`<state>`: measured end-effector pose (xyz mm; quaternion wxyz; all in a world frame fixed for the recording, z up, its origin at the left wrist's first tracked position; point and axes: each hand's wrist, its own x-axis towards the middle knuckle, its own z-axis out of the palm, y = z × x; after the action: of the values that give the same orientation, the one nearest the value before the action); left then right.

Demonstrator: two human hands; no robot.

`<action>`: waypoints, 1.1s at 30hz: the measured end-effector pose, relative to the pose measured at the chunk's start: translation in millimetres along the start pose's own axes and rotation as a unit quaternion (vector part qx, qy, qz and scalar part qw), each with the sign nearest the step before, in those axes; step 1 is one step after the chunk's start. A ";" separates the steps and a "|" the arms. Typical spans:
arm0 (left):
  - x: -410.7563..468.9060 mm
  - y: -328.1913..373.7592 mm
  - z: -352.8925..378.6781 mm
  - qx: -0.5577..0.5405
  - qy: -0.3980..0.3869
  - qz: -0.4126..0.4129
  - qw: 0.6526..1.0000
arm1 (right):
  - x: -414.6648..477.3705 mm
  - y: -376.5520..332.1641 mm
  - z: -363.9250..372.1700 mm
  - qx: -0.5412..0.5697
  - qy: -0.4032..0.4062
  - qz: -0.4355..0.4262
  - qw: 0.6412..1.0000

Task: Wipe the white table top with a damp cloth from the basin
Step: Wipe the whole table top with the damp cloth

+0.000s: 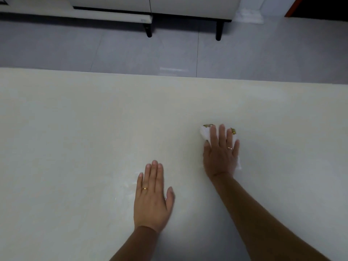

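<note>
The white table top (75, 138) fills the lower two thirds of the view. My right hand (221, 153) lies flat on a crumpled white cloth (204, 133) with yellow-green marks, pressing it onto the table right of centre. Most of the cloth is hidden under the palm; bits show beyond the fingertips and at the hand's right side. My left hand (153, 196) rests flat on the bare table nearer to me, fingers together, holding nothing. Faint wet streaks show just left of it. The basin is not in view.
The table's far edge (169, 75) runs across the view, with grey floor tiles (131, 49) beyond it. A white cabinet on black legs (188, 8) stands at the back.
</note>
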<state>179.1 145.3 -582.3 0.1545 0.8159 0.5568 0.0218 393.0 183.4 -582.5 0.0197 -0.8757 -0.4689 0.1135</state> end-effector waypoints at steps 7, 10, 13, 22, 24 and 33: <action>-0.7 -0.6 0.1 0.015 -0.001 -0.001 1.000 | -52.1 -31.4 7.7 -0.065 -0.034 -0.222 0.972; -0.3 0.0 -0.8 0.002 0.005 0.000 1.000 | -35.6 15.6 -2.5 -0.063 -0.029 -0.208 0.976; -0.4 0.7 0.4 0.006 0.007 -0.004 1.000 | -26.2 46.5 -7.5 -0.035 -0.030 -0.077 0.996; -0.8 -0.4 3.3 0.017 0.013 -0.002 1.000 | -90.8 -15.0 9.5 -0.066 -0.026 -0.198 0.978; -1.1 -1.2 3.7 0.016 0.016 -0.002 1.000 | -82.6 11.7 4.4 -0.063 -0.021 -0.240 0.968; -3.6 0.6 6.4 0.010 0.041 -0.001 0.999 | -116.1 -7.8 17.5 -0.038 0.000 -0.027 0.999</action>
<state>179.6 140.3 -587.7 0.1236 0.8154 0.5633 0.0501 320.8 90.7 -577.6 -0.0108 -0.8630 -0.4960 0.0951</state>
